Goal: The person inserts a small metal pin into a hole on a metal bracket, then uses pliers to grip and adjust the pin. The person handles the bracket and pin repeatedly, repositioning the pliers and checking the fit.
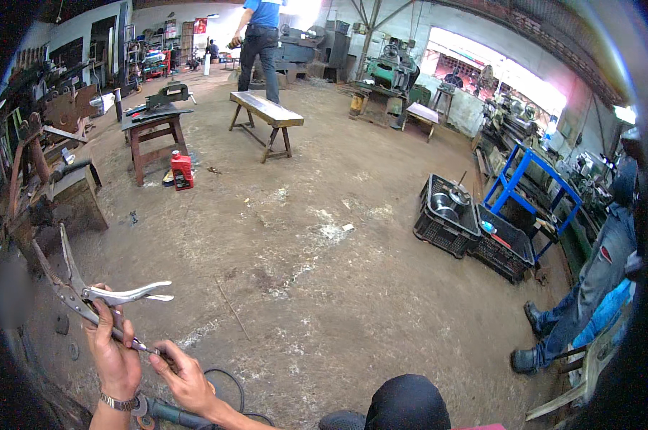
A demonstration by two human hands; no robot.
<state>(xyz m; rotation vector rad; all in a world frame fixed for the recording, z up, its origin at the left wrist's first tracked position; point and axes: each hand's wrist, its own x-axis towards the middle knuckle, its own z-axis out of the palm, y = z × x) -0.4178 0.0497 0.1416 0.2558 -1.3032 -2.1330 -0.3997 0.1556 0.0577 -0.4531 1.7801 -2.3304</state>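
My left hand (116, 355), with a metal watch on its wrist, is closed around a pair of long-jawed locking pliers (80, 301) at the lower left. The jaws point up and stand apart, and the release lever spreads away to the right. With fingers pinched, my right hand (184, 376) grips the adjusting screw (152, 350) at the lower end of the pliers' handle. Below my hands, an angle grinder (170, 412) lies on the floor, with its black cable (231, 376) curling beside it.
Ahead stand a low wooden bench (266, 109), a red bottle (182, 172) and a small table (159, 115) bearing a vise. Black crates (445, 233) and a blue frame (528, 168) are to the right. One person (259, 50) stands far ahead; another's legs (589, 294) are at right.
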